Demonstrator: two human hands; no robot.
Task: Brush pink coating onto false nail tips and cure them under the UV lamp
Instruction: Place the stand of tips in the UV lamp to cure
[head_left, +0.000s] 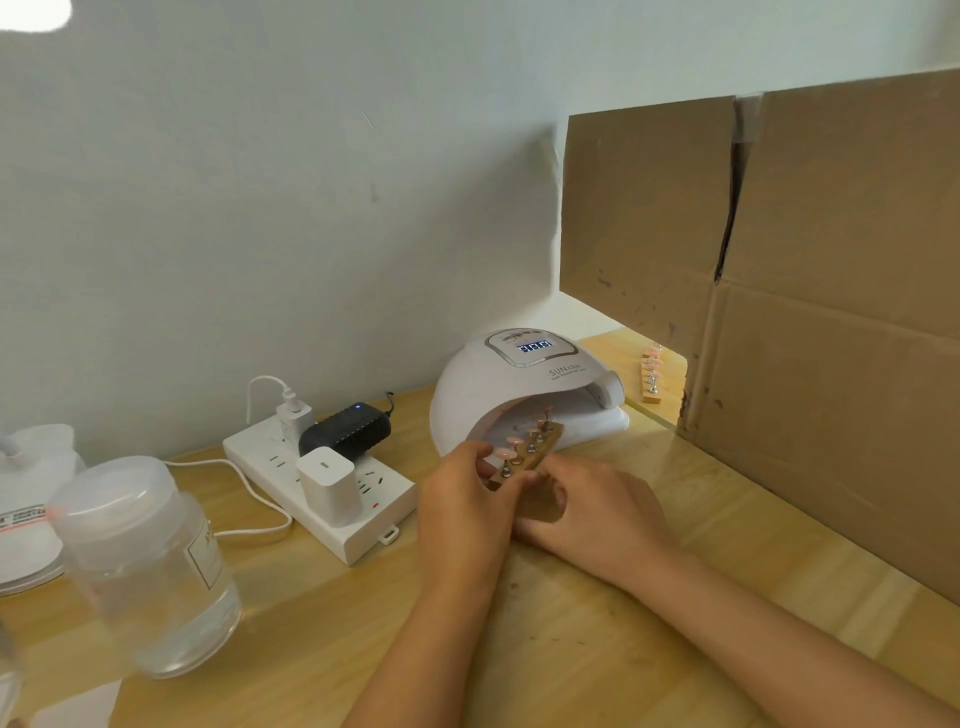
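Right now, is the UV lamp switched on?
On: the UV lamp has lit digits on its top display, though the blurred number is unreadable.

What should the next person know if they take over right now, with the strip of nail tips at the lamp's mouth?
Left hand and right hand both grip the wooden holder strip of pink nail tips, its far end inside the mouth of the white domed UV lamp, whose display is lit.
A second wooden strip of tips lies behind the lamp, by the cardboard.
Done: tips look coated.
Left: curing; whether it has run cannot be told.
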